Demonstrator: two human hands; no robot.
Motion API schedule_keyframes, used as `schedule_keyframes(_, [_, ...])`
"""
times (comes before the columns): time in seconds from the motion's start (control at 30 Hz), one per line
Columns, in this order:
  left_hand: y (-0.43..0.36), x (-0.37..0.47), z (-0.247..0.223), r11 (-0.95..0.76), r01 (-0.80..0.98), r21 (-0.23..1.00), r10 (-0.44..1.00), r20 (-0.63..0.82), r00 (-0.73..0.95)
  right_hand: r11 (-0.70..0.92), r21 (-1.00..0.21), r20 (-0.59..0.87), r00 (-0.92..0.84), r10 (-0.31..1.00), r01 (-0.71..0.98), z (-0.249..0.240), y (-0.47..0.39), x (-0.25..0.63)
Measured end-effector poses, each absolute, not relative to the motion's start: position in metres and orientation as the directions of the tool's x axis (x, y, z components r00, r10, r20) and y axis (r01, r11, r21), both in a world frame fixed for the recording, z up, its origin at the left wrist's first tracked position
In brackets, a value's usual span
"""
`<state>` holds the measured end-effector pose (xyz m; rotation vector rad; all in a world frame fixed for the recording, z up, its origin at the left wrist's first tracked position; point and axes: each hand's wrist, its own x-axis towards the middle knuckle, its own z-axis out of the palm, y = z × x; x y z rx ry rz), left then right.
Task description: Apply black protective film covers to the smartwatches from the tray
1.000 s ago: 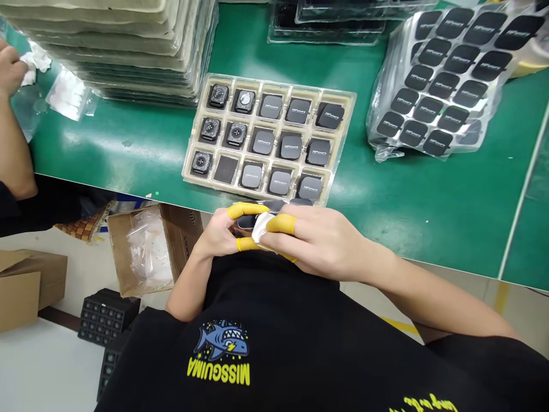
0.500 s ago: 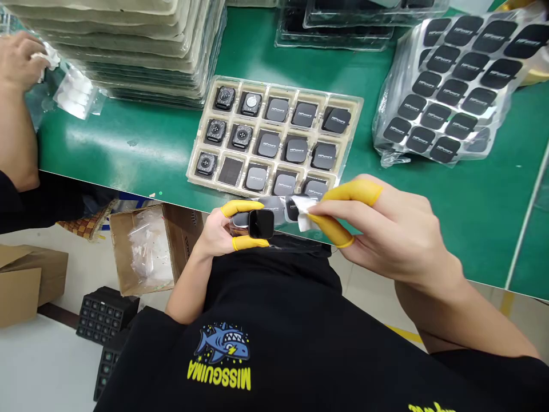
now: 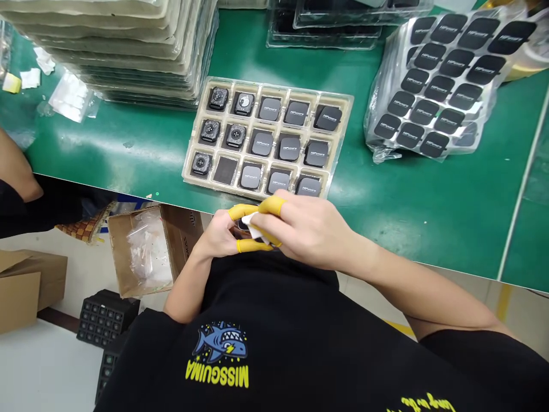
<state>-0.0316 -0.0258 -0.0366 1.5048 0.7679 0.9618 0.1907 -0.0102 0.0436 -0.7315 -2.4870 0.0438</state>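
Observation:
Just off the table's near edge, my left hand (image 3: pixel 223 233) grips a dark watch, mostly covered, between yellow-sleeved thumb and finger. Over it is my right hand (image 3: pixel 300 226), pinching a folded white wipe (image 3: pixel 254 225) against the watch's face. Behind both hands lies a beige compartment tray (image 3: pixel 274 87). Its left pockets hold watches with their backs up, such as a watch (image 3: pixel 201 163); other pockets hold black squares with a printed label (image 3: pixel 261 142). One bottom-row pocket shows only a dark pad (image 3: pixel 225 170).
Tall tray stack (image 3: pixel 124 57) at back left, bagged black label sheets (image 3: pixel 429 86) at right, dark trays (image 3: pixel 326 34) at the back. White packets (image 3: pixel 69 96) lie left, near another person's arm (image 3: pixel 15 169). An open carton (image 3: pixel 148 252) stands below the table edge.
My right hand has moved left with the white wipe, from beside the watch onto its face. The other person's hand has left the view. The camera view has shifted slightly.

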Motion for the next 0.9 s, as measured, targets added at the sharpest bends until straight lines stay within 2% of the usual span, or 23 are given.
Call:
schedule_keyframes(0.1, [-0.03,-0.029,-0.038,-0.059,-0.043,0.997,0.907,0.072,0.416,0.825,-0.052,0.486,-0.708,0.513,0.562,0.042,-0.007,0.196])
schedule_keyframes(0.17, [-0.032,-0.03,-0.038,-0.034,-0.04,0.999,0.925,0.046,0.377,0.789,-0.017,0.461,-0.695,0.552,0.615,0.046,-0.007,0.208])
schedule_keyframes(0.3, [-0.032,-0.035,-0.036,-0.103,-0.037,0.994,0.942,0.109,0.318,0.71,-0.095,0.489,-0.588,0.644,0.698,0.059,-0.01,0.237])
schedule_keyframes(0.47, [-0.029,-0.034,-0.035,-0.175,-0.043,0.984,0.931,0.18,0.318,0.72,-0.249,0.452,-0.58,0.678,0.647,0.07,-0.023,0.245])
schedule_keyframes(0.63, [-0.031,-0.034,-0.034,-0.165,-0.065,0.984,0.913,0.177,0.367,0.785,-0.325,0.418,-0.665,0.619,0.527,0.071,-0.027,0.232])
schedule_keyframes(0.73, [-0.031,-0.036,-0.034,-0.151,-0.075,0.986,0.906,0.168,0.388,0.825,-0.333,0.395,-0.726,0.563,0.458,0.071,-0.024,0.223])
schedule_keyframes(0.9, [-0.025,-0.037,-0.034,-0.233,-0.065,0.97,0.872,0.238,0.428,0.872,-0.328,0.361,-0.804,0.472,0.364,0.063,-0.018,0.208])
